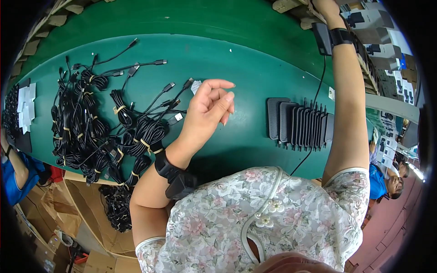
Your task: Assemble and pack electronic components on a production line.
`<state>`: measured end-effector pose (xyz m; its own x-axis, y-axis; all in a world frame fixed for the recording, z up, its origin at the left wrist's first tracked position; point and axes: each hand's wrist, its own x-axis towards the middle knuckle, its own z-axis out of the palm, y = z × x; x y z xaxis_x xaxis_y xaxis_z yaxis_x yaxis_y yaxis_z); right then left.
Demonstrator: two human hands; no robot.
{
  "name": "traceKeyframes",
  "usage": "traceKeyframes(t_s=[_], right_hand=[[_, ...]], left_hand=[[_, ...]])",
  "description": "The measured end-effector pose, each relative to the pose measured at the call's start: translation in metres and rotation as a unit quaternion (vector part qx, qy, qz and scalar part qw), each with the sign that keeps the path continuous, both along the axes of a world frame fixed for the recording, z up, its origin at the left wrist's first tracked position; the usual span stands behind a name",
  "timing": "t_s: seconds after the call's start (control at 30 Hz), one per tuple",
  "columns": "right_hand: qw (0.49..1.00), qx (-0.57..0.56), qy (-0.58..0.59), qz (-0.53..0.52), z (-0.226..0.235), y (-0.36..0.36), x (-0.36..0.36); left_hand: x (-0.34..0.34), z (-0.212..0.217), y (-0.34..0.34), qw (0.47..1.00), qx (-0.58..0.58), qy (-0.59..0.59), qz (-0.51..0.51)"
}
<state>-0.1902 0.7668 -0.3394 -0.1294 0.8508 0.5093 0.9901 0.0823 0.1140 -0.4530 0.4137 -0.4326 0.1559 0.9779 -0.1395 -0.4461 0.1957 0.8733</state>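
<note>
My left hand hovers over the green table with its fingers loosely bent and apart, nothing visible in it. Beside it, to the left, lie many black coiled cables bound with pale ties, their plug ends pointing various ways. A small whitish piece shows just behind that hand. My right arm reaches far out to the top right; the right hand is cut off by the picture's edge, so its fingers are hidden. Nearer on the right, a row of flat black ribbed devices stands close together.
White labels lie at the table's far left. White boxes with black devices line the upper right. A cardboard box with more cables stands below the near edge. Other people sit at both sides.
</note>
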Motion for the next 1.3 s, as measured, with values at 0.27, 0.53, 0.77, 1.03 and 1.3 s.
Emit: traceKeyframes(t_s=[0.27,0.53,0.77,1.03,1.3], right_hand=[[0.994,-0.075,0.075,-0.027,0.002,0.003,0.053],[0.979,0.075,-0.135,0.133,0.036,-0.125,-0.014],[0.908,-0.263,-0.121,0.301,-0.026,-0.257,-0.017],[0.887,-0.39,-0.098,0.226,-0.063,-0.28,0.008],[0.866,-0.465,0.001,0.186,-0.062,-0.282,-0.008]], left_hand=[[0.012,0.003,0.006,1.0,0.021,-0.006,-0.019],[0.011,-0.005,0.009,0.999,0.038,-0.004,-0.008],[0.009,-0.013,0.012,0.997,0.062,0.039,0.011],[0.012,-0.014,0.021,0.996,0.075,0.044,0.015],[0.014,-0.021,0.02,0.996,0.08,0.035,-0.009]])
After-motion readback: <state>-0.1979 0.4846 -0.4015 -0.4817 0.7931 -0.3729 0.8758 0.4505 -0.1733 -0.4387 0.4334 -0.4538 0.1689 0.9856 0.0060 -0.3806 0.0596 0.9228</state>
